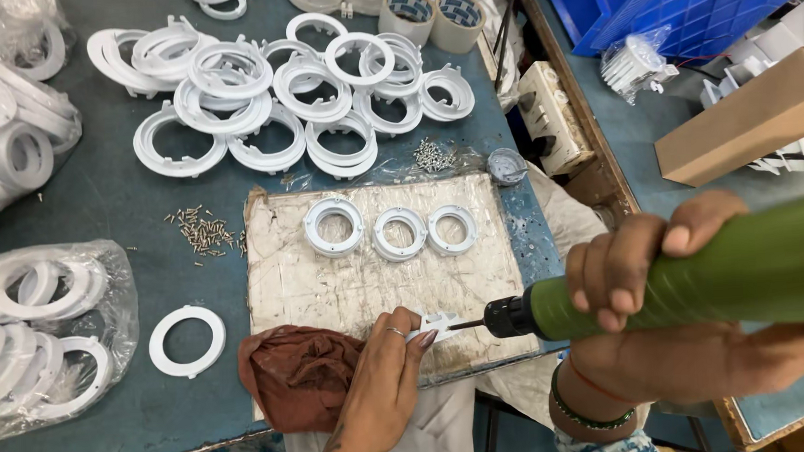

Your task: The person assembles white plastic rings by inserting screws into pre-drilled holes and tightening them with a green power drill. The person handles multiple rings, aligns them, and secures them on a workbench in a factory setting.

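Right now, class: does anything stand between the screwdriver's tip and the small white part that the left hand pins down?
Nothing visible does. The green electric screwdriver, gripped by the right hand, has its bit right at the small white part, which the left hand presses onto the taped board.

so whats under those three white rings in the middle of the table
The three white rings lie in a row on a worn, tape-covered board, which rests on the blue-green table. A brown cloth covers the board's near left corner. What lies under the board is hidden.
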